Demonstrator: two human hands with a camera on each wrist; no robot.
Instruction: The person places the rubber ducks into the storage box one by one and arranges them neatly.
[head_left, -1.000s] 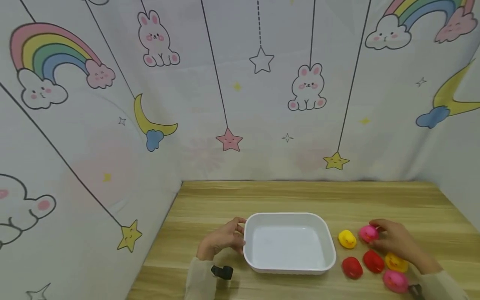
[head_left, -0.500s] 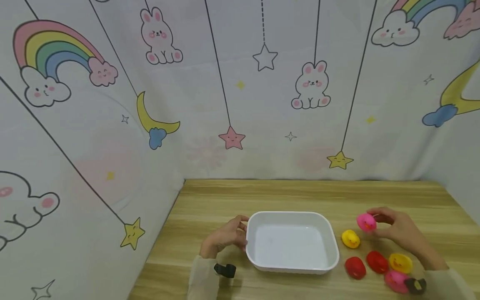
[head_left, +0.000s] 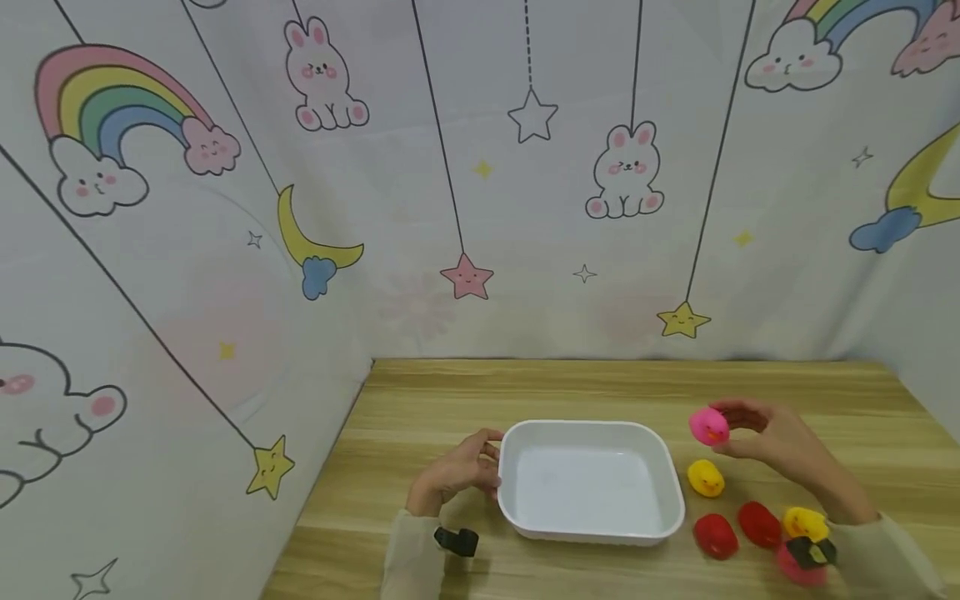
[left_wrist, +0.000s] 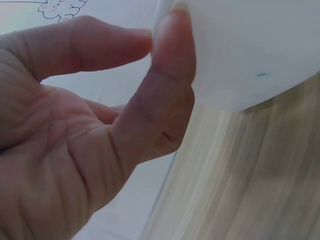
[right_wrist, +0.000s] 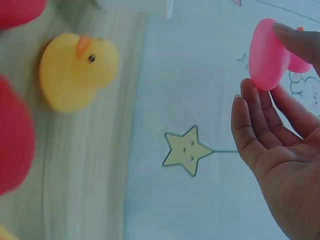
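Observation:
A pink rubber duck (head_left: 709, 427) is pinched between the thumb and fingers of my right hand (head_left: 772, 433), lifted above the table to the right of the white tray (head_left: 592, 533). In the right wrist view the pink duck (right_wrist: 270, 55) shows its rounded underside. My left hand (head_left: 461, 473) holds the tray's left edge; in the left wrist view its thumb and a finger meet at the white wall (left_wrist: 240, 45). A yellow duck (head_left: 706, 478) sits on the table between the tray and my right arm.
Two red toys (head_left: 716, 536) lie at the tray's front right. Beside them are another yellow duck (head_left: 806, 523) and a pink toy (head_left: 799, 567), partly hidden by the right wrist's black camera. A printed white curtain (head_left: 525, 333) stands behind the wooden table (head_left: 450, 383).
My right hand has lifted the pink duck off the table and carried it up and left, toward the tray. The left hand stays at the tray's edge.

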